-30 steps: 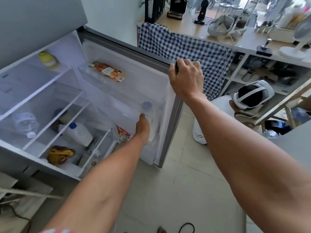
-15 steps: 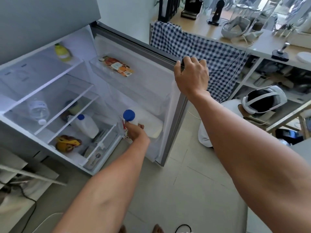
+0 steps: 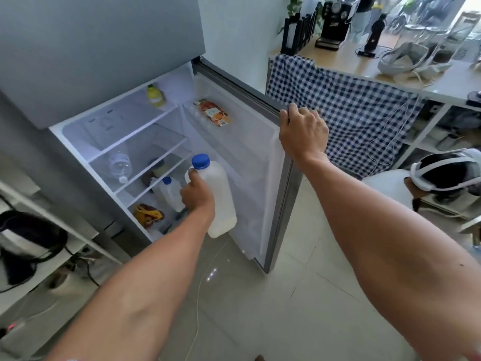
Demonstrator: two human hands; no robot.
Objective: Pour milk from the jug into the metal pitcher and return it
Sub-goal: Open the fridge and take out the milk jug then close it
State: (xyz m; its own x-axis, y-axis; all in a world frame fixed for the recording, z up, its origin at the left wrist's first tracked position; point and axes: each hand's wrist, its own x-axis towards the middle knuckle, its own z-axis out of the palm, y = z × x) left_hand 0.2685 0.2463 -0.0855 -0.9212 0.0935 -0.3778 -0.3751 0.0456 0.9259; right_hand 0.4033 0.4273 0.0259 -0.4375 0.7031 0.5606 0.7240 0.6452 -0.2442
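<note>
Head | left hand (image 3: pixel 197 196) grips milk jug (image 3: pixel 217 196) | right hand (image 3: pixel 303 134) holds fridge door (image 3: pixel 250 142)

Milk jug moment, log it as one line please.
phase: fetching milk | left hand: gripping milk jug, lifted clear of door shelf | right hand: holding fridge door open | cap: on | metal pitcher: not in view

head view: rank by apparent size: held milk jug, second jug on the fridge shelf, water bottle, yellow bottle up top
1. Milk jug in the left hand, clearly largest, though nearest the camera.
2. Second jug and water bottle: look alike; the jug is partly hidden, so unranked.
3. Yellow bottle, smallest, also farthest.
</note>
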